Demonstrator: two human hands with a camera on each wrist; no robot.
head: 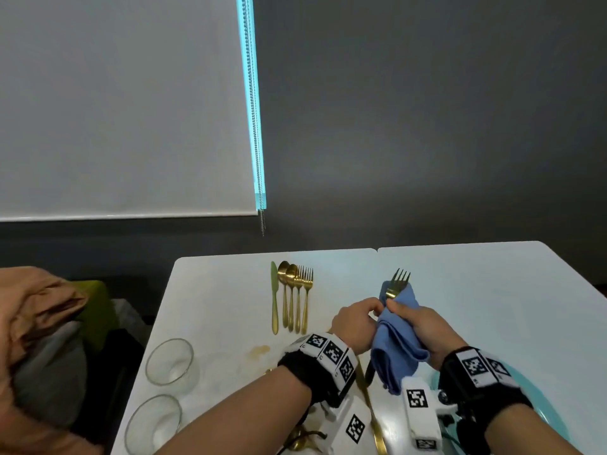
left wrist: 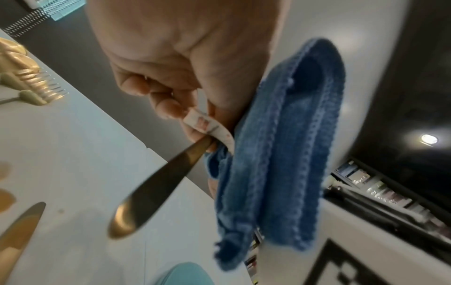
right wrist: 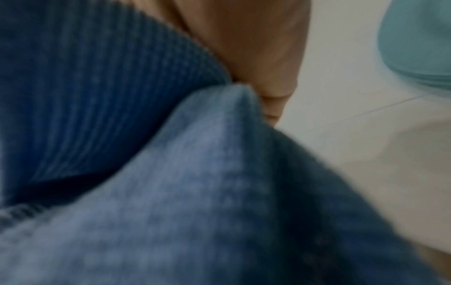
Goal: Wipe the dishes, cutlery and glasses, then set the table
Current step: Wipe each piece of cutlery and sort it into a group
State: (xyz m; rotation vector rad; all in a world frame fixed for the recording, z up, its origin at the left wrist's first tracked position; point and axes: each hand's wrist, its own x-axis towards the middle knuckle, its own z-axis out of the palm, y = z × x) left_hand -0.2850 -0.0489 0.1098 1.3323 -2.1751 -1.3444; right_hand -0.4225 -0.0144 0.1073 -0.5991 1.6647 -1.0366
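Note:
A gold fork (head: 398, 283) stands tines-up over the white table (head: 216, 290). My left hand (head: 363, 315) grips its handle; the handle end (left wrist: 156, 190) sticks out below the curled fingers in the left wrist view. My right hand (head: 405, 311) pinches a blue cloth (head: 395, 349) round the fork's neck, and the rest of the cloth (left wrist: 280, 154) hangs down. The right wrist view is filled by the blurred cloth (right wrist: 171, 173). A neat row of gold cutlery (head: 292, 297) lies at the far edge, to the left of my hands.
Two clear glasses (head: 169, 361) (head: 152, 421) stand at the table's left edge. A teal plate (head: 542, 408) sits under my right wrist. More gold cutlery (head: 374, 418) lies beneath my left forearm. A brown stain (head: 259, 351) marks the tabletop. Clothes are piled off the table at left.

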